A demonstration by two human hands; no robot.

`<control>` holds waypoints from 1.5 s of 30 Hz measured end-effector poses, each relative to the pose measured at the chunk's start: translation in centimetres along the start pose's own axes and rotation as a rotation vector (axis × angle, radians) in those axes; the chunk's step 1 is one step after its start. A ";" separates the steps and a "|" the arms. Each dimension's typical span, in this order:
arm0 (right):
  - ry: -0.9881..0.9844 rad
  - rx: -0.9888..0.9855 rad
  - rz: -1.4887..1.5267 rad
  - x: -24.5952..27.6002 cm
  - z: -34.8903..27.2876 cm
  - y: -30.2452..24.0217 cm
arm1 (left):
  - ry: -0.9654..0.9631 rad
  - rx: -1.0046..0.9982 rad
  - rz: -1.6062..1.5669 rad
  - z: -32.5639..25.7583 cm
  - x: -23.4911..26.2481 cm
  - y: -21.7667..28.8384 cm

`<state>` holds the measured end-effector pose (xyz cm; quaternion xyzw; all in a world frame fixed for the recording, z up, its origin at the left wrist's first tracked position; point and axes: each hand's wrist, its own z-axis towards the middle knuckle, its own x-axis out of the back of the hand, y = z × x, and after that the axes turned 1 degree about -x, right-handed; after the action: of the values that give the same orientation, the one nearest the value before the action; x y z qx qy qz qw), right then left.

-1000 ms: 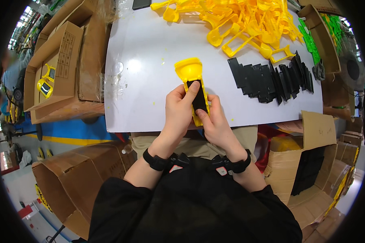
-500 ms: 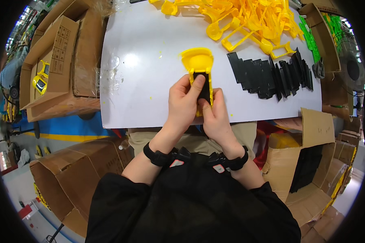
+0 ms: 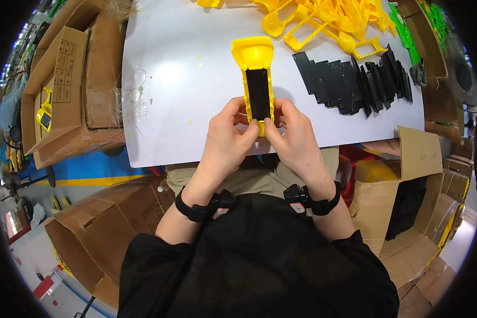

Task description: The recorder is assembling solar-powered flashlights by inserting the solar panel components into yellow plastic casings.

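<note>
Both my hands grip a yellow plastic frame (image 3: 253, 54) with a flared, scoop-like far end. A flat black panel (image 3: 258, 94) lies within its long opening. My left hand (image 3: 227, 132) is closed on the near left side, its thumb at the near end of the panel. On the near right side my right hand (image 3: 294, 133) is closed too, thumb beside the other thumb. The fingers underneath are partly hidden. To the right, a fanned row of black panels (image 3: 336, 87) lies on the white table (image 3: 175, 116).
Many yellow plastic frames (image 3: 350, 21) are heaped at the far right. Cardboard boxes stand all round: one at the left (image 3: 103, 79) with yellow parts, an open one low left (image 3: 106, 228), and another low right (image 3: 376, 212) with black panels inside. Green parts (image 3: 405, 34) lie at the right edge.
My left thumb has left the middle of the black panel and come down to the near end. My right hand has shifted to the near right side; the panel is now seen whole.
</note>
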<state>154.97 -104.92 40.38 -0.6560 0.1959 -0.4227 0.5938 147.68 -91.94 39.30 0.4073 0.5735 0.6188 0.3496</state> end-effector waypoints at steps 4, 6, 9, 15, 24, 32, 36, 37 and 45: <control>-0.030 -0.036 -0.076 0.4 0.3 -0.1 | 0.006 0.013 -0.005 0.1 -0.3 -0.9; -0.027 -0.044 -0.075 0.4 0.3 0.3 | 0.020 0.020 -0.023 0.1 -0.5 -0.9; -0.038 -0.033 -0.087 1.1 0.6 0.3 | -0.030 0.007 0.054 0.2 -0.8 0.2; 0.058 -0.061 0.087 0.1 2.3 -1.6 | -0.045 -0.017 -0.253 -1.1 -2.3 0.7; 0.154 0.360 -0.080 1.4 -0.5 -12.5 | 0.181 -0.063 -0.214 -2.7 4.1 12.0; -0.415 0.938 0.921 6.0 -9.9 -28.6 | 0.728 0.032 0.816 -6.9 28.9 25.2; -0.446 0.935 0.983 8.0 -10.5 -31.4 | 0.754 0.078 1.474 -7.1 36.3 25.1; -0.431 0.929 0.966 8.2 -9.8 -31.3 | 0.882 0.087 1.551 -6.4 33.0 25.4; -0.301 0.875 0.807 11.1 -3.2 -31.6 | 0.066 -0.594 1.005 6.9 6.1 21.0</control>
<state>150.95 -108.40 73.64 -0.2780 0.1512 -0.1087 0.9424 152.05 -85.56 60.87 0.4943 0.1227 0.8554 0.0943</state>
